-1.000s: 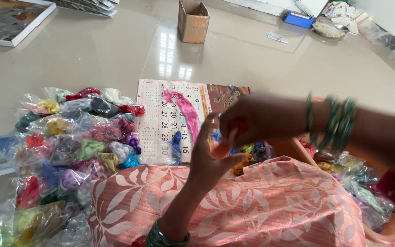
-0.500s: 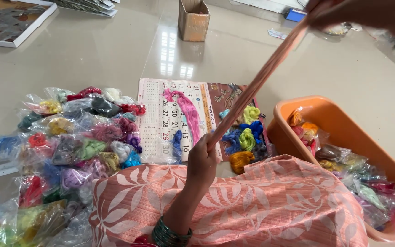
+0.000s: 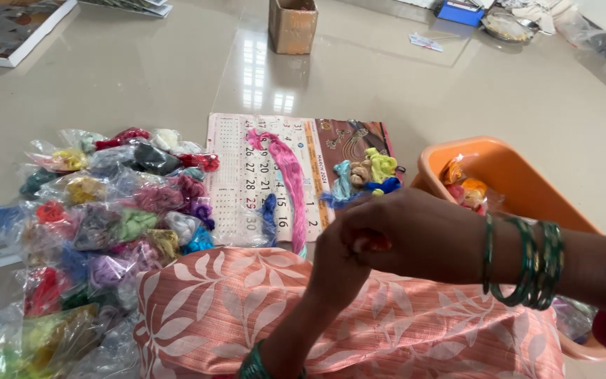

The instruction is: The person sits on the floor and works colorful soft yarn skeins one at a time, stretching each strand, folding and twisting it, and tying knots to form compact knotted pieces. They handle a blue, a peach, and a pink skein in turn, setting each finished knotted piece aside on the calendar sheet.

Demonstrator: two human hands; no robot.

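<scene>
Both hands meet above the lap: right hand [image 3: 415,235] curled over the left hand [image 3: 341,263], pinching a barely visible pink thread [image 3: 376,243]. Bagged thread skeins [image 3: 106,210] lie left, calendar sheet [image 3: 247,175] ahead, orange tub [image 3: 520,182] right.

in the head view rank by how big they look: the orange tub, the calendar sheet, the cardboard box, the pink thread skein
1. Calendar sheet, widest spread.
2. Orange tub, though partly hidden by the right hand's arm and closer to the camera, so its rank against the sheet is unsure.
3. Pink thread skein.
4. Cardboard box, farthest away.
</scene>
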